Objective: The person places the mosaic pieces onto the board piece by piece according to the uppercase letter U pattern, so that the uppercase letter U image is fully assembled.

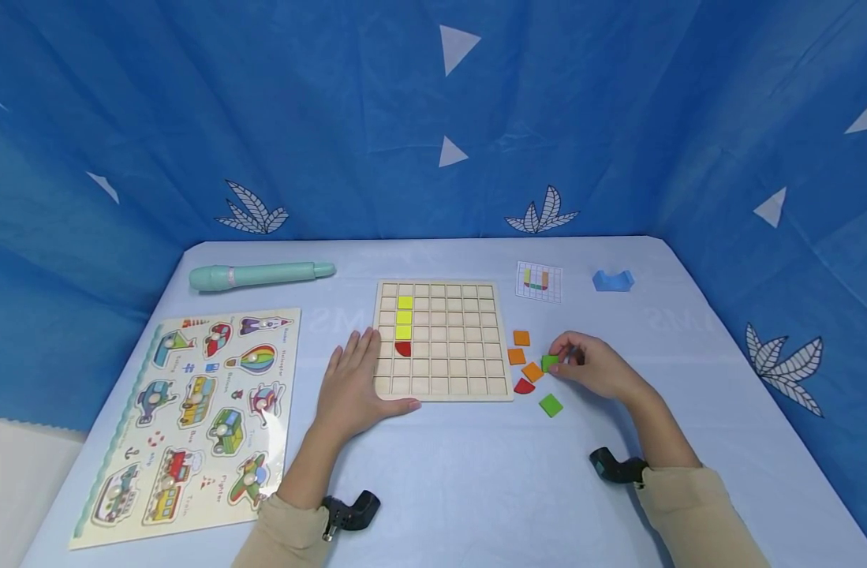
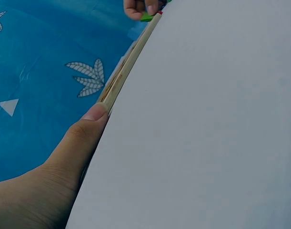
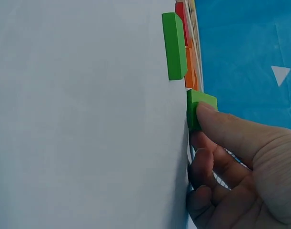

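Observation:
A wooden grid board (image 1: 456,339) lies mid-table, with several yellow square tiles (image 1: 404,317) in one column and a red quarter-round tile (image 1: 403,349) just below them. My left hand (image 1: 355,386) rests at the board's left side, fingers spread and straight, thumb (image 2: 95,114) against its near edge. Right of the board, my right hand (image 1: 592,364) pinches a green square tile (image 3: 197,107) between thumb and fingers. Around it lie another green tile (image 1: 551,405), orange tiles (image 1: 516,356) and a second red quarter-round tile (image 1: 524,386).
A small pattern card (image 1: 540,282) with a U shape lies behind the loose tiles, beside a blue holder (image 1: 613,281). At the left are a picture puzzle board (image 1: 213,379) and a mint-green microphone-like stick (image 1: 263,275). Blue curtains (image 1: 376,118) surround the table.

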Demonstrator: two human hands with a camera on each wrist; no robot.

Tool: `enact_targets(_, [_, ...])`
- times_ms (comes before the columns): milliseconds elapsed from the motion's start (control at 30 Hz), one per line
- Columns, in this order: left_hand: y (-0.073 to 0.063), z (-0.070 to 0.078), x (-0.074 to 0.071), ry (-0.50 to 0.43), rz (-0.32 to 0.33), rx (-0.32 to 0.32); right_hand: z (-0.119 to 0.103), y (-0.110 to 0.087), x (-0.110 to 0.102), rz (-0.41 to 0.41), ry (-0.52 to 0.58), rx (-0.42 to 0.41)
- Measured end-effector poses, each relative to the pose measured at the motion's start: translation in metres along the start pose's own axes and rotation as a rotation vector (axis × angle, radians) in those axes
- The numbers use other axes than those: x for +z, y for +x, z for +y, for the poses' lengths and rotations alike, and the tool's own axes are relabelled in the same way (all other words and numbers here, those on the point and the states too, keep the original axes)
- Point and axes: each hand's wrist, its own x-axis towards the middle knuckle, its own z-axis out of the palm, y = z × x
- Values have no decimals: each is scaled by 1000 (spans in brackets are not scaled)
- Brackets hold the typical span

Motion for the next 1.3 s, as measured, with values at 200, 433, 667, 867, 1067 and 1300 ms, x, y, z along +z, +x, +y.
enact_targets(200, [0, 0, 1, 5, 8, 1, -3, 0, -4, -14, 33, -39])
enact_targets(433, [0, -1, 1, 8, 14, -1, -20, 3, -6, -16, 49, -67])
enact_targets(667, [0, 0, 1, 4, 15, 4, -40, 13, 2, -23, 91, -118])
enact_targets(867, [-1, 0, 1, 1, 18, 5, -60, 24, 16, -44, 140, -149])
enact_targets(1067, [-1, 0, 1, 2, 13, -1, -82, 35, 30, -51, 150, -220])
enact_targets(1300, [0, -1, 1, 5, 12, 2, -102, 45, 48, -54, 150, -225])
